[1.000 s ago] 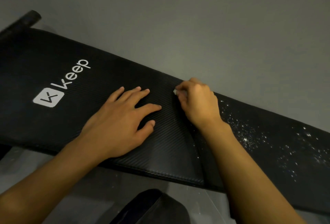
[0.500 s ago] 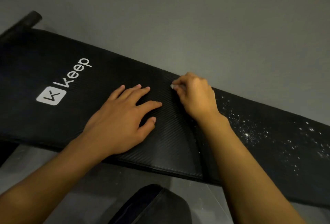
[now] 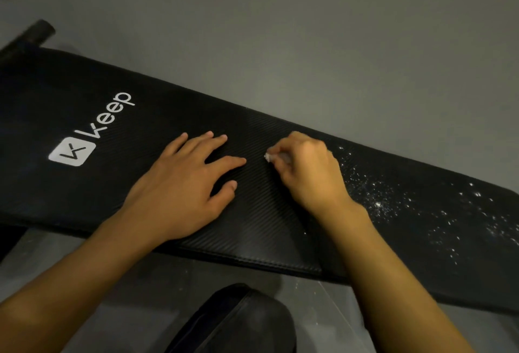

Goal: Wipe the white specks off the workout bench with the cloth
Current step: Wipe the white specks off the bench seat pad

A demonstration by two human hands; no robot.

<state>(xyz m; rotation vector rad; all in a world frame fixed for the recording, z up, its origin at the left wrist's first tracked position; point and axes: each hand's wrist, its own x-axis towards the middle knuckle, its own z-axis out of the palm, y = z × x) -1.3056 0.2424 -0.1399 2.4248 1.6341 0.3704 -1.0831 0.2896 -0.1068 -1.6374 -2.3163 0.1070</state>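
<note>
The black workout bench (image 3: 126,184) with a white "Keep" logo runs from upper left to lower right. My left hand (image 3: 182,189) lies flat on its pad with fingers spread. Just to the right, my right hand (image 3: 306,172) is curled round a small white cloth (image 3: 270,157), of which only a tip shows past my fingers, pressed against the pad. White specks (image 3: 393,201) are scattered over the bench's right part, to the right of my right wrist.
Grey floor (image 3: 309,43) surrounds the bench. A dark rounded object (image 3: 241,321) sits below the bench's near edge at bottom centre. A black bar (image 3: 36,33) sticks out at the bench's far left end. A few specks lie on the floor under the bench.
My right hand with the cloth has shifted slightly along the pad near the far edge. The left hand has stayed flat in place.
</note>
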